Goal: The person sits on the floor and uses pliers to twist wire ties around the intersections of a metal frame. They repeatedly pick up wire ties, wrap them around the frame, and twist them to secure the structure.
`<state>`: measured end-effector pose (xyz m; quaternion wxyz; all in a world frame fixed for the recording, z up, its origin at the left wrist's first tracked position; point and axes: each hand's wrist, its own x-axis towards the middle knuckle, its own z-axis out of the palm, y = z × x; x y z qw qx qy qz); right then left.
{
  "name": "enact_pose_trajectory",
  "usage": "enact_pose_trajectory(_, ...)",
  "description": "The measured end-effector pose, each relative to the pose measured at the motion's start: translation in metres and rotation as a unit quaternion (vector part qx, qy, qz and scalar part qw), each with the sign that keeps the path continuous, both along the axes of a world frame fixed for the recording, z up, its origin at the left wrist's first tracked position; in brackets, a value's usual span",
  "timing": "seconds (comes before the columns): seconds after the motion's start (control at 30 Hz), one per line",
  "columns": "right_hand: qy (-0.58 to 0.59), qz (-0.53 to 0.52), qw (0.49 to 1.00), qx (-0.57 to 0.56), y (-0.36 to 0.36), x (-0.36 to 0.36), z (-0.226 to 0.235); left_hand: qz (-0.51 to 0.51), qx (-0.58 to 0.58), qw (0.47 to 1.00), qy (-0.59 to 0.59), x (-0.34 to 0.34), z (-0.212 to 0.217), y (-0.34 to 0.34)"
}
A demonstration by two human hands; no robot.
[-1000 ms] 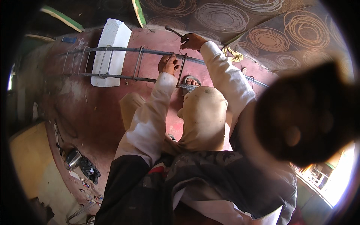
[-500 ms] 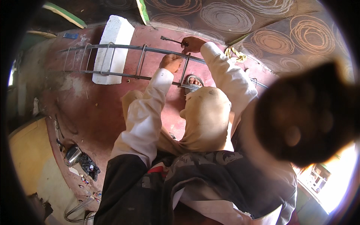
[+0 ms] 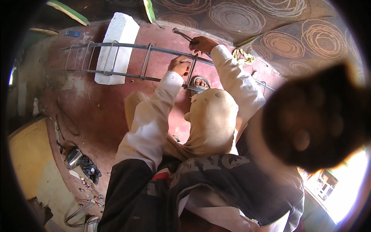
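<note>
A ladder-like cage of dark steel rebar runs across in front of me, with bent wire stirrups joining its two long bars. My left hand is closed at the far bar, beside an upright stirrup; what its fingers pinch is hidden. Just right of it and beyond the bar, my right hand grips a dark metal tool with a long shaft and a wider end pointing left. Its exact kind cannot be made out.
A white block props the cage at left. My sandalled foot stands by the near bar. Yellow cloth lies at right, near the patterned wall covering. A metal pot and black plastic bag lie lower left.
The tool's wider end has swung up and slightly right as my right hand turned. My left hand has shifted a little right along the bar, near the same stirrup.
</note>
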<state>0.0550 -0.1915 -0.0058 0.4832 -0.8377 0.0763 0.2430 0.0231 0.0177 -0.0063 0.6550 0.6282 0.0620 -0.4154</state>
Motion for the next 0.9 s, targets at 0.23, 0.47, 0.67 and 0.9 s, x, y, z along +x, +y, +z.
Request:
enact_pose_trajectory(0.23, -0.121, -0.145, 0.982, 0.028, -0.005, -0.051, 0.044, 0.004, 0.049, 0.995, -0.092, 0.0, -0.021, -0.007)
enact_pose_trajectory(0.47, -0.197, -0.234, 0.952, 0.033, 0.009, -0.095, 0.12, -0.009, 0.03, 0.997, -0.065, 0.004, -0.027, -0.009)
enact_pose_trajectory(0.67, -0.08, -0.208, 0.971, 0.085, 0.016, -0.162, 0.104, -0.031, 0.102, 0.977, -0.186, 0.007, -0.041, -0.011)
enact_pose_trajectory(0.9, -0.043, -0.21, 0.974, 0.077, 0.041, -0.215, 0.117, 0.148, -0.148, 0.977, 0.042, -0.005, -0.031, -0.008)
